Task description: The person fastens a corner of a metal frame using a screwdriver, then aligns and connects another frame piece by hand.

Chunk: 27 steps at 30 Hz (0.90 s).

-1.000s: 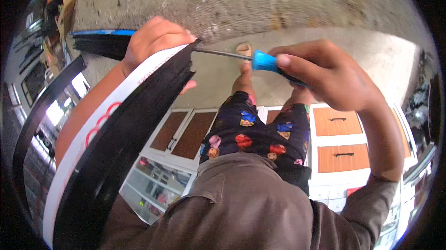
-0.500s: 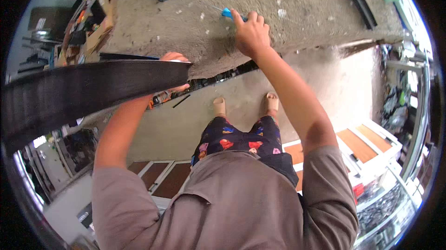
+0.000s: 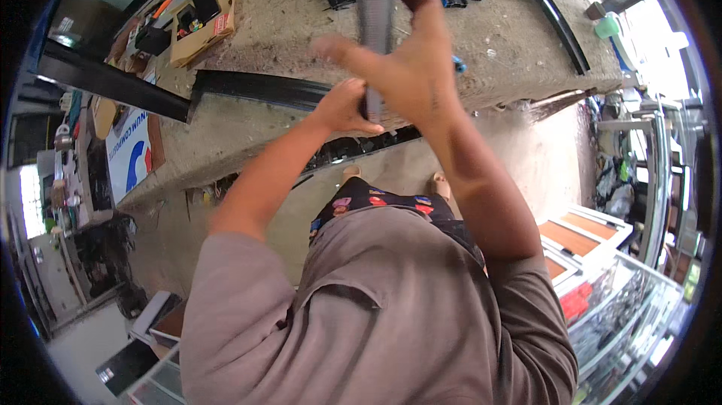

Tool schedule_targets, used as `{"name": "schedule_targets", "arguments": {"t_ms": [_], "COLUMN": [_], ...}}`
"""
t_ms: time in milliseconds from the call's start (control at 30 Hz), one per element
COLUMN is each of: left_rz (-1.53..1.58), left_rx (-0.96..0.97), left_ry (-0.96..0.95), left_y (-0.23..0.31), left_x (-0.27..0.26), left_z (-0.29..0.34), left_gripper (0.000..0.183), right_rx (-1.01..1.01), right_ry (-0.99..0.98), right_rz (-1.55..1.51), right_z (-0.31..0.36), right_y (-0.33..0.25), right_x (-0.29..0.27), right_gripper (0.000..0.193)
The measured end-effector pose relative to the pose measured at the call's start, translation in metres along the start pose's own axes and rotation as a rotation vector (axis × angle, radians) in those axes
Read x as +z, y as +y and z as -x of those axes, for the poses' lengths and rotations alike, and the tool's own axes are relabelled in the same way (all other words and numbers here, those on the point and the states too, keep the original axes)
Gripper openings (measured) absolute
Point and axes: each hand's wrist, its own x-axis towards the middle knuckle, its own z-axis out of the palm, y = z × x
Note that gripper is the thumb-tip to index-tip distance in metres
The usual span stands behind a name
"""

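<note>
Grey strip (image 3: 377,6), one, long, blurred; held lengthwise over the near edge of the desk (image 3: 511,78), its tilt unclear; left hand (image 3: 347,108) gripping its near end; right hand (image 3: 412,66) spread open around it, thumb across the front, firm contact not tellable; blue handle (image 3: 459,64), lying on the desk beside the right wrist, mostly hidden; black strip (image 3: 259,87), lying left of the hands; cardboard box (image 3: 199,25), farther left; work on the grey strip seemingly underway, not yet set down; whether the black strip is finished or waiting, not shown.
</note>
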Motion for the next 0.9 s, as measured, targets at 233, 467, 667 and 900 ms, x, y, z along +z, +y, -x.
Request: {"name": "schedule_targets", "arguments": {"t_ms": [233, 467, 667, 900], "left_rz": [-0.443, -0.376, -0.351, -0.429], "left_rx": [-0.104, -0.1, -0.126, -0.121], "left_ry": [-0.104, -0.098, -0.147, -0.154], "left_y": [0.011, 0.002, -0.003, -0.001], "left_x": [-0.059, -0.06, -0.057, -0.058], "left_z": [0.022, 0.017, 0.018, 0.018], "left_gripper": [0.083, 0.074, 0.071, 0.075], "right_rx": [0.071, -0.512, -0.091, 0.04], "right_ry": [0.294, 0.107, 0.255, 0.393], "right_rz": [0.099, 1.07, 0.488, 0.188], "right_z": [-0.011, -0.007, -0.012, -0.004], "right_y": [0.011, 0.039, 0.043, 0.03], "right_x": [0.042, 0.023, 0.029, 0.037], "right_gripper": [0.027, 0.02, 0.035, 0.047]}}
